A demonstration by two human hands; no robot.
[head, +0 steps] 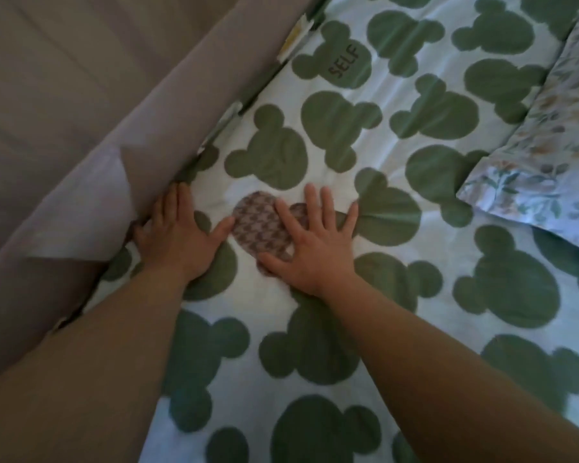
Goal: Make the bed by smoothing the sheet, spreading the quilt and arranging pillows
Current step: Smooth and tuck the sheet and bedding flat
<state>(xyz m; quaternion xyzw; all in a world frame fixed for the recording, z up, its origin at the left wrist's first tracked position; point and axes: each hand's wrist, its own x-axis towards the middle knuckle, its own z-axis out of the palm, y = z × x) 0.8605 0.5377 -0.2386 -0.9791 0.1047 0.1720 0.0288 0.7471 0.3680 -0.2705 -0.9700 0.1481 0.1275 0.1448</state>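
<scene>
Sheet point(365, 138) w/ green mouse-head print is spread over the mattress. R hand point(315, 248) is laid flat on it, fingers splayed wide, nothing gripped, partly over a houndstooth patch point(258, 228). L hand point(178, 235) is pressed on the sheet's edge, fingers straight, tips wedged against the taupe padded bed frame point(168, 105), by which that side is blocked. Floral pillow point(549, 155) is seen far R, on the sheet.
</scene>
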